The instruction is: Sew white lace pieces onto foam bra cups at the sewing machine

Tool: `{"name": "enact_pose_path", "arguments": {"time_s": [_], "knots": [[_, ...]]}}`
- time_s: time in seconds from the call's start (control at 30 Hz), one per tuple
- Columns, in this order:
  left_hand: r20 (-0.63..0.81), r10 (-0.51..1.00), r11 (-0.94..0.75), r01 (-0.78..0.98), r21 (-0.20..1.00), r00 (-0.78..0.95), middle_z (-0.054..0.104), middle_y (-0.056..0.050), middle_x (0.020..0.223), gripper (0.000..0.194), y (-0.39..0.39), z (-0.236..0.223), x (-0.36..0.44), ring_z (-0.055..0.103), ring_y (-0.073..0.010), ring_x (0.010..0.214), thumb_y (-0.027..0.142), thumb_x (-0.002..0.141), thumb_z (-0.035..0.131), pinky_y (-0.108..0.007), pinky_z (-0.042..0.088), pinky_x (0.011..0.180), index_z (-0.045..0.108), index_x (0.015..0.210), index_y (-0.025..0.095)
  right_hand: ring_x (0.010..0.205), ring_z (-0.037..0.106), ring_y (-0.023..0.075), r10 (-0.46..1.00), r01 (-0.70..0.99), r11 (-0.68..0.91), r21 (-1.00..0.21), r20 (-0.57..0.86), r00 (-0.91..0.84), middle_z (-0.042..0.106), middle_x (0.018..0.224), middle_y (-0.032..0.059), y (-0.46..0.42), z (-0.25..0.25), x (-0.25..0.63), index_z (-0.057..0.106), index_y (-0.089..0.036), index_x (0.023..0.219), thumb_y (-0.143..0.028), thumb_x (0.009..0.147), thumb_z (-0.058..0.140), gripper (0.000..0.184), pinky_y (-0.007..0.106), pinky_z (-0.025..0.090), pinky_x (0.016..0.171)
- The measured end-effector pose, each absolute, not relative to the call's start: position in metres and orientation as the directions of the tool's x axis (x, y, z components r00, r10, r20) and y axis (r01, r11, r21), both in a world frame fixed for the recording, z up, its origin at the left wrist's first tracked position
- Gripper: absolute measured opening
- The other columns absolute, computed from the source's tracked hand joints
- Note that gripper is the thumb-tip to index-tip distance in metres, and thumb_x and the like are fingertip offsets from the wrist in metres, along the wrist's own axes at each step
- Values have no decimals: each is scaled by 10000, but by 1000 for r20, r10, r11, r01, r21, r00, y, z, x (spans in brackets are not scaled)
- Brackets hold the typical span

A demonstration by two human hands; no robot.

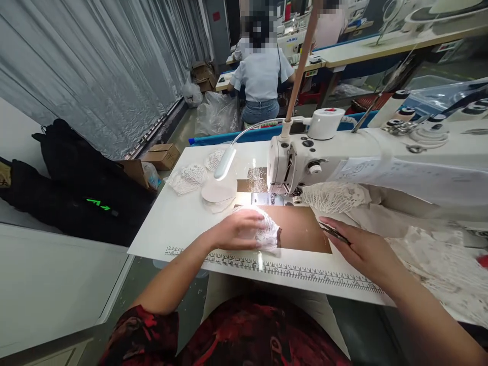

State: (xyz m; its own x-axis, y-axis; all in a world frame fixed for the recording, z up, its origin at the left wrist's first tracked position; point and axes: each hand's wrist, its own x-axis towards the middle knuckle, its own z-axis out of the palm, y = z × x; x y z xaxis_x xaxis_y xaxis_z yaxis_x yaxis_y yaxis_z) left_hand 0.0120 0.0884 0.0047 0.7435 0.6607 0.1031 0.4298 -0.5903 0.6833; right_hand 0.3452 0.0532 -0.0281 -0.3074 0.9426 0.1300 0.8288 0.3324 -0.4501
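Observation:
My left hand (244, 230) is curled over a white lace piece (268, 235), its fingers closed on it at the near side of the sewing machine (284, 165). The lace is cupped and partly hidden by the fingers. To the right, my right hand (358, 247) grips small dark metal thread snips (334, 233), whose tip points left over the brown plate (301, 229). White lace fabric (335, 196) lies beyond my right hand, beside the machine's needle area.
A stack of pale round pads (219, 190) and lace cups (188, 177) lie on the left of the white table (160, 223). A lamp (225, 162) hangs above them. More lace (438, 264) is heaped at right. A co-worker (259, 76) sits ahead.

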Motion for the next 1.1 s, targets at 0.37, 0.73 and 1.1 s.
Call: {"name": "enact_pose_path", "arguments": {"time_s": [0.37, 0.73, 1.1], "knots": [[-203, 878, -2, 427, 904, 433, 634, -111, 1087, 526, 135, -16, 1, 591, -234, 984, 299, 696, 728, -304, 471, 798, 613, 1175, 113, 1179, 560, 279, 924, 627, 284, -725, 34, -380, 612, 1277, 69, 59, -15, 301, 576, -249, 1283, -474, 920, 394, 463, 449, 466, 969], [-281, 773, 229, 164, 960, 569, 624, -22, 764, 334, 128, -21, 2, 553, -114, 676, 412, 712, 734, -231, 421, 618, 688, 854, 113, 1141, 578, 277, 867, 555, 230, -800, -90, -490, 633, 1247, 76, 113, -2, 253, 647, -232, 1193, -498, 865, 492, 449, 430, 430, 983], [-258, 758, 236, 117, 965, 599, 706, -83, 1007, 340, 127, -26, 8, 628, -197, 927, 384, 759, 709, -304, 475, 828, 727, 1009, 153, 858, 598, 204, 835, 433, 187, -882, -90, -543, 657, 977, 60, 114, -19, 241, 633, -208, 1028, -474, 847, 531, 338, 330, 479, 748]]}}
